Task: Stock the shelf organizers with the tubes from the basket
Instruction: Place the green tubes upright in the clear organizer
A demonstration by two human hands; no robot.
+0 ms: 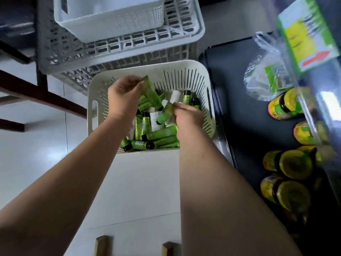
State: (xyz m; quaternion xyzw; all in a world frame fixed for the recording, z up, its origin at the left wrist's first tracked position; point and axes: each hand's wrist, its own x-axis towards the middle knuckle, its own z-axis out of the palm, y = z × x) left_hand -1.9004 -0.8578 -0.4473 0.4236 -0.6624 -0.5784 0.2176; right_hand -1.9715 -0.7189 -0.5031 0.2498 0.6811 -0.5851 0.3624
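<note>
- A grey slotted crate [60, 52] is seen at upper left, with a white perforated bin [110, 23] resting on top of it.
- The left hand [124, 97] is closed on a green tube [152, 93] by its crimped end — the tube is held tilted above the pile.
- The white basket [186, 69] is set on the pale floor, and a heap of green tubes [160, 134] with black caps is held inside it.
- The right hand [188, 116] is clamped on a second green tube [166, 112], low inside the basket.
- Yellow-lidded jars [289, 163] are laid on a dark shelf [234, 85] at the right — a crumpled plastic bag [265, 74] and a green-and-yellow box [306, 34] are seen beyond them.
</note>
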